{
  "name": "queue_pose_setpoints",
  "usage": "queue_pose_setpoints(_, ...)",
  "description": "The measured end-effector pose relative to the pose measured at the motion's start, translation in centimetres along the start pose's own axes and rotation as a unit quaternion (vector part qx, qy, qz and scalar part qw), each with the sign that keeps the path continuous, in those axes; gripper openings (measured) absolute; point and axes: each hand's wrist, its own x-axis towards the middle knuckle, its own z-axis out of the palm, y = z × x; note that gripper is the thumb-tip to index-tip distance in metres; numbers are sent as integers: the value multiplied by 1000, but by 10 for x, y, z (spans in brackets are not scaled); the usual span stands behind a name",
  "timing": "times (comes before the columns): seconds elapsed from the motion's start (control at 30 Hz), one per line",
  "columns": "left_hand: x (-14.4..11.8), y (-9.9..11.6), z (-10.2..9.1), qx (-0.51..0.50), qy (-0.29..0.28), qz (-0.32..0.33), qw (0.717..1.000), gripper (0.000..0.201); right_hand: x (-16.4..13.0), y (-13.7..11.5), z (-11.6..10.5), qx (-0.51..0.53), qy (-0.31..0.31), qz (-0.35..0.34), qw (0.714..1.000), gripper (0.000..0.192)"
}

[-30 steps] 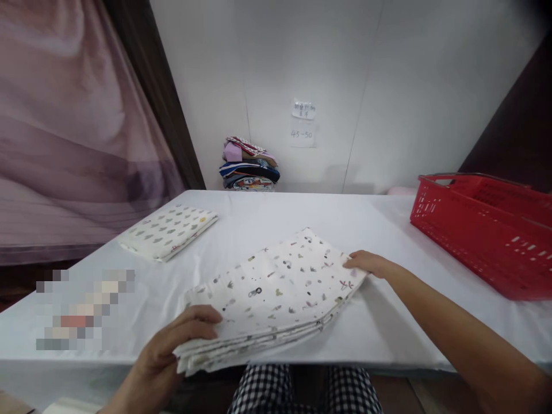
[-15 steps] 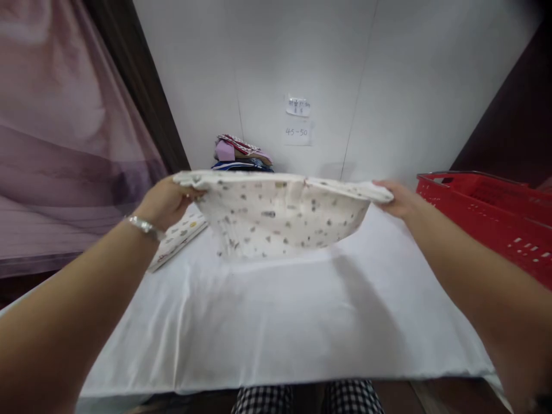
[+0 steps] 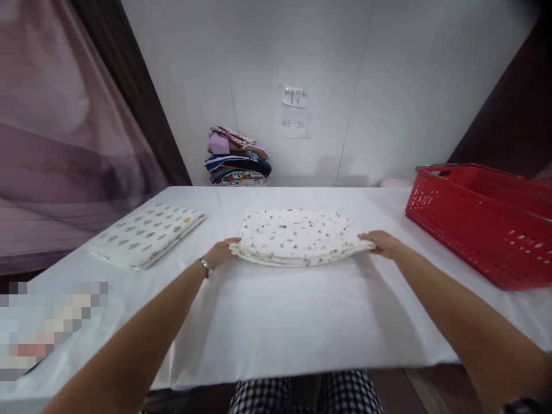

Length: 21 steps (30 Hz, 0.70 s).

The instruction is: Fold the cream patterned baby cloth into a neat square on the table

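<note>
A folded white cloth with small dark prints lies partly on the white-covered table, its near edge lifted a little. My left hand is closed on its near left corner and wears a silver bracelet on the wrist. Pinched in my right hand is the near right corner. Between the hands the layered front edge sags slightly. To the left of my left hand rests another folded white cloth with grey-green cloud-like prints.
A red plastic basket stands on the table at the right. Against the back wall is a stack of folded fabrics, with paper labels on the wall. A pink curtain hangs at the left. A pixelated patch covers something at lower left.
Both hands have come down and nearer with the white printed cloth, which hung in the air before. Now it lies mostly flat on the table, its near corners still held.
</note>
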Motion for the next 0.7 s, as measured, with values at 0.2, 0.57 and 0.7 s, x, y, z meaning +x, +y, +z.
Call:
queue_pose_setpoints(0.2,-20,-28,11,35,31,57,997,31,-11,37,-6,41,-29,69,996,16)
queue_pose_setpoints(0.57,-49,-35,1,216,-24,66,974,34,-27,50,-6,-376,108,-34,920,27)
queue_pose_setpoints(0.7,-65,-10,19,256,56,129,956,32,-51,43,19,-439,135,-301,836,22)
